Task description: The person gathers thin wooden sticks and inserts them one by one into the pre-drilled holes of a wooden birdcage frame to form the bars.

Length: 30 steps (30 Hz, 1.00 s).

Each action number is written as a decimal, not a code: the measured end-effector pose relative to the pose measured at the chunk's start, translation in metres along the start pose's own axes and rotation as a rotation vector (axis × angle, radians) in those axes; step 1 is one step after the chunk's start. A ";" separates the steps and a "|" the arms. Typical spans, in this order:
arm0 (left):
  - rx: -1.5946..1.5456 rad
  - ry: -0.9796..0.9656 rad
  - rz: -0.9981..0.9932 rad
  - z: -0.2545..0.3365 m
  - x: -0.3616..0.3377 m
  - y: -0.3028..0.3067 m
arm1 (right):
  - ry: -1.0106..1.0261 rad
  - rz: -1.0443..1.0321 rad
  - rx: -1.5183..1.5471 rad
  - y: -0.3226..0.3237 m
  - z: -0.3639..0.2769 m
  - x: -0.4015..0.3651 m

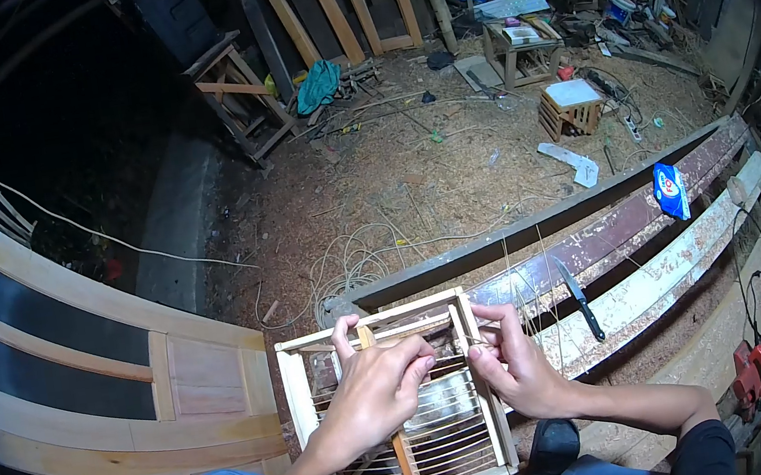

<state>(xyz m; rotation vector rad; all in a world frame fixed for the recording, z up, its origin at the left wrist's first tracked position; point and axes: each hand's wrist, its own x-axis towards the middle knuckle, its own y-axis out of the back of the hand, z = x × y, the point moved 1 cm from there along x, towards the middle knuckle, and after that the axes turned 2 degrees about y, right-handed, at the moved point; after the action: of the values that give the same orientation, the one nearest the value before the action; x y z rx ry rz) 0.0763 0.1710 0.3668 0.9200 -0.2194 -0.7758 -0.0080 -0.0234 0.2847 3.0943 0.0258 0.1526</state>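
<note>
A pale wooden frame (296,395) with rows of thin rods, like a small cage, rests tilted over my lap. A darker slat (406,469) runs down its middle. My left hand (374,394) reaches over the frame, thumb and forefinger pinched on a thin stick just above the rods. At the frame's right side rail, my right hand (521,368) pinches a thin stick between thumb and forefinger. The fingertips of both hands partly hide the sticks. Several loose thin sticks (545,264) stand up from the bench just beyond my right hand.
A black-handled knife (585,307) and a blue packet (670,191) lie on the plank bench (639,300) at right. Beside it is a red tool (752,373). Wooden door-like panels (205,361) lie at left. Coiled cord (355,265) and a slatted box (570,109) are on the shavings-covered floor.
</note>
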 end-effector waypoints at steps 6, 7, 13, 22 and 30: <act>0.086 -0.020 -0.015 -0.005 -0.002 0.005 | -0.032 -0.040 -0.024 0.003 0.003 0.003; 0.096 -0.077 -0.011 -0.007 -0.004 0.009 | -0.015 -0.025 0.004 0.002 0.004 0.003; 0.140 -0.177 0.036 -0.013 -0.015 0.019 | -0.017 -0.060 -0.040 0.006 0.002 0.002; 0.091 -0.130 0.051 -0.013 -0.011 0.013 | 0.010 -0.031 -0.031 0.002 0.003 0.001; 0.074 -0.156 0.112 -0.013 -0.012 0.009 | -0.024 -0.048 -0.008 0.002 0.005 0.000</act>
<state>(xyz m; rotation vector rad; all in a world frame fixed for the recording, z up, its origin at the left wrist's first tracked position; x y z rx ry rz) 0.0790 0.1905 0.3674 0.9091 -0.4354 -0.7399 -0.0072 -0.0259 0.2803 3.0835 0.0985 0.1128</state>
